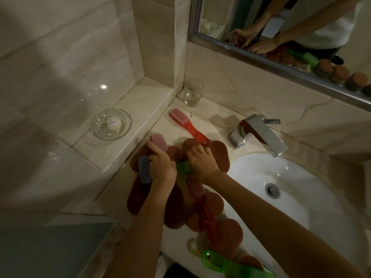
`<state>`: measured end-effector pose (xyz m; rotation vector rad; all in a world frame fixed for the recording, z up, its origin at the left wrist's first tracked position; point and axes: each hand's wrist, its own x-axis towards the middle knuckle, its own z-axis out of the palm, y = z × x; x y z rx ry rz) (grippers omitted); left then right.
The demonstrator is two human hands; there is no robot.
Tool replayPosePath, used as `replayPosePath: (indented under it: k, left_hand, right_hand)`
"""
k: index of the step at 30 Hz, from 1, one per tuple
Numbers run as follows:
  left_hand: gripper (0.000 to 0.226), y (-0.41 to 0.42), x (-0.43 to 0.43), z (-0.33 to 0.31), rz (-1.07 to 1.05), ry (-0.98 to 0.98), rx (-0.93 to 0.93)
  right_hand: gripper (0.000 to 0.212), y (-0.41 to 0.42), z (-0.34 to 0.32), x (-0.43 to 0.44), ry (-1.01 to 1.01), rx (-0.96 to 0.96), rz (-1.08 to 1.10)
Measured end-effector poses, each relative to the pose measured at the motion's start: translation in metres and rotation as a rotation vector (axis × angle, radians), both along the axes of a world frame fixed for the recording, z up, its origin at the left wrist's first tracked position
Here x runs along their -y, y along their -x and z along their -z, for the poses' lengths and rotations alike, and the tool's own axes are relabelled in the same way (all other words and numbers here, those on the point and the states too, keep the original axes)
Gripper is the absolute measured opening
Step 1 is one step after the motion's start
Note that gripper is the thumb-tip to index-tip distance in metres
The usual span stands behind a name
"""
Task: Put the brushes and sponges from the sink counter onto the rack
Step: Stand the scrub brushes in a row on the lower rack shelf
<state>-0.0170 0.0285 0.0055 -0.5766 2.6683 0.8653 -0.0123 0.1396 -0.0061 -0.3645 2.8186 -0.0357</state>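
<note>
Several brown sponges [218,155] lie heaped on the counter left of the sink. My left hand [161,166] grips a pink brush [159,141], with a blue brush [145,171] right beside its wrist. My right hand [202,163] holds the head of a green brush [183,167] over the heap. A red long-handled brush [187,126] lies alone near the back wall. Another red brush [202,205] runs along the sponges under my right forearm. A green brush handle [218,263] pokes in at the bottom edge. No rack is in view.
A glass tumbler [193,92] stands in the back corner. A glass dish [110,124] holding a small round item sits on the raised ledge at left. The chrome tap [259,135] overhangs the white sink [291,197]. A mirror [281,33] hangs above.
</note>
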Motion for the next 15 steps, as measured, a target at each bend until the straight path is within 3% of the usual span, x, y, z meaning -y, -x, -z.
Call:
replayPosePath:
  k: [4, 9, 15]
  left_hand:
    - [0.076, 0.008, 0.001, -0.009, -0.065, -0.081, -0.045]
    - [0.024, 0.000, 0.008, -0.026, -0.004, 0.020, -0.133]
    - [0.020, -0.033, -0.001, -0.060, 0.134, 0.028, -0.285]
  right_hand:
    - [0.044, -0.005, -0.002, -0.004, 0.078, -0.072, 0.046]
    - [0.048, -0.015, -0.016, -0.018, 0.082, -0.156, 0.064]
    - [0.055, -0.062, -0.044, -0.058, 0.111, -0.314, 0.202]
